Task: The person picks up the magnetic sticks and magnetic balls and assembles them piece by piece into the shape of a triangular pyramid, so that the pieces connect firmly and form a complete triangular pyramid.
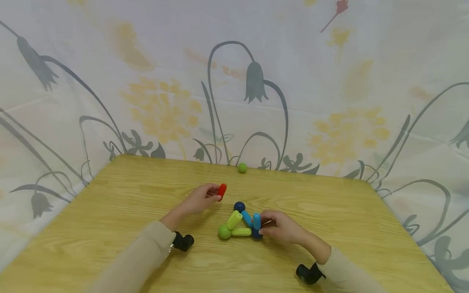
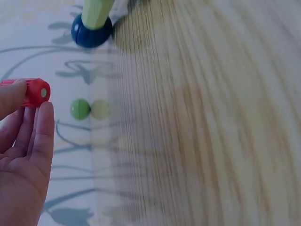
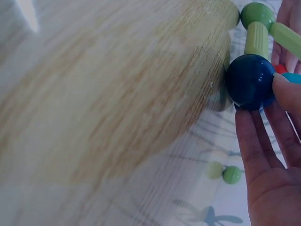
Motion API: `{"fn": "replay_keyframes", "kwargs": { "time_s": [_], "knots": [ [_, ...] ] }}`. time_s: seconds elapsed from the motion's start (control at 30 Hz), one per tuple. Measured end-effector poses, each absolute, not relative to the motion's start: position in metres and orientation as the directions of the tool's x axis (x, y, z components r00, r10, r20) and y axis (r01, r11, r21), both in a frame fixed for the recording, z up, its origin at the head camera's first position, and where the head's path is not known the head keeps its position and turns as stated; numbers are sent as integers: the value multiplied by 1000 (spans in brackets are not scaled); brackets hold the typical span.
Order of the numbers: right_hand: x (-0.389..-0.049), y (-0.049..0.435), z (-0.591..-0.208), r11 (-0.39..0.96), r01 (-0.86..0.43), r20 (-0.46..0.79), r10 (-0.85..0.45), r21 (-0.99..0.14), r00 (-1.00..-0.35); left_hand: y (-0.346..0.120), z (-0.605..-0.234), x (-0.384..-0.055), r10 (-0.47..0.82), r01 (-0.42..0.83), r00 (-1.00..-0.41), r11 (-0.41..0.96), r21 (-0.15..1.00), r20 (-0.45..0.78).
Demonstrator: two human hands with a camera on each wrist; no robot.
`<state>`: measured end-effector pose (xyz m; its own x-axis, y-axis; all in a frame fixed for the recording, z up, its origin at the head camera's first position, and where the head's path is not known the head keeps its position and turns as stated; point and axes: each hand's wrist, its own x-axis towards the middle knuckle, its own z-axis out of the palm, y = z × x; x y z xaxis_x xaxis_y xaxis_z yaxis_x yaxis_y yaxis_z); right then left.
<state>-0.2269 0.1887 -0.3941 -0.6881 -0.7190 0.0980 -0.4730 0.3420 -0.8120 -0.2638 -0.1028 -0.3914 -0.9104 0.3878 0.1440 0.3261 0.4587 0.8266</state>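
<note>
My left hand (image 1: 200,198) pinches a red magnetic rod (image 1: 222,192) between thumb and fingers, above the table left of the build; a pale round spot (image 2: 43,92) shows on its end. The build of balls and rods lies near the middle: a green ball (image 1: 224,231), a far dark blue ball (image 1: 239,206) and a near dark blue ball (image 3: 250,81). A yellow-green rod (image 1: 242,232) joins the green ball to the near blue one, while another yellow-green rod (image 1: 234,219) slants up. My right hand (image 1: 283,228) grips the near blue ball, beside an upright light blue rod (image 1: 257,221).
A loose green ball (image 1: 242,168) sits at the far edge of the wooden table (image 1: 146,179). Behind it hangs a flower-printed cloth (image 1: 234,122). Black wrist mounts (image 1: 183,241) stick out from both sleeves.
</note>
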Motion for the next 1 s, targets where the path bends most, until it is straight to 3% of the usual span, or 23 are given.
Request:
{"fn": "replay_keyframes", "kwargs": {
  "time_s": [0.47,1.0],
  "knots": [
    [-228,189,-397,337,-496,114,-727,-800,-678,-53,-388,-264,433,380,-885,459,803,171],
    [-228,192,-398,326,-493,128,-719,-807,-684,-44,-391,-264,532,461,-824,429,777,195]
  ]
}}
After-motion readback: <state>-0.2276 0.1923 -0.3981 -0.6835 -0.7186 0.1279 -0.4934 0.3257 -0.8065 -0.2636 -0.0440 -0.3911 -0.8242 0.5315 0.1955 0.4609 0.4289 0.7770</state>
